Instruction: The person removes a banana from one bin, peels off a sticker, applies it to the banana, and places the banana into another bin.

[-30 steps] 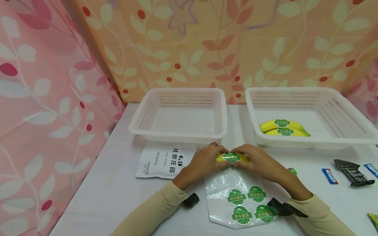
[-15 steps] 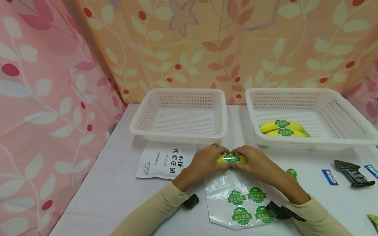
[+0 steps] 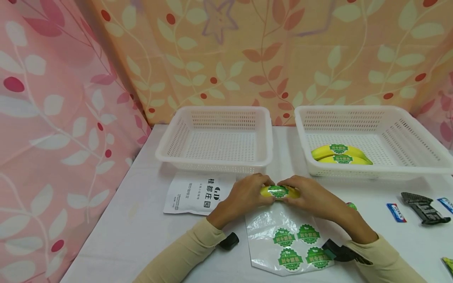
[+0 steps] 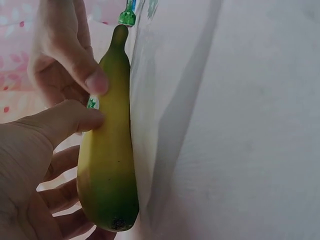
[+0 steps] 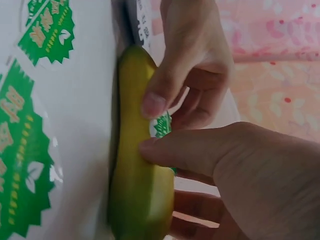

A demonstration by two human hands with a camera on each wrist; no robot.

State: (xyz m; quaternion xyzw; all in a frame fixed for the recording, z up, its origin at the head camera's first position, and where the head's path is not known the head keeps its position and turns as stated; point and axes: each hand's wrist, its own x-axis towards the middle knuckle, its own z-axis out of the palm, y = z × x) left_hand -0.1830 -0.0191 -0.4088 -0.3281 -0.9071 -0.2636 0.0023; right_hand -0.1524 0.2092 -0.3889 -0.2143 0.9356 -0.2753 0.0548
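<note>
A yellow banana with greenish ends lies crosswise at the far end of a glossy sheet of green stickers. One round green sticker is on the banana's upper side. My left hand holds the banana's left part, its thumb on the near side and its fingers on the far side. My right hand grips the right part the same way. In the left wrist view the banana's stem points past the right hand. Both thumbs press beside the sticker in the right wrist view.
Behind stand a left white basket and a right basket holding two stickered bananas. A white pouch lies left of the hands. Rightward lie a blue-and-white packet, a black wrapper and a green-wrapped piece.
My right hand has shifted slightly right and its forearm covers more of the green-wrapped piece than half a second ago. The banana and left hand stay nearly in place.
</note>
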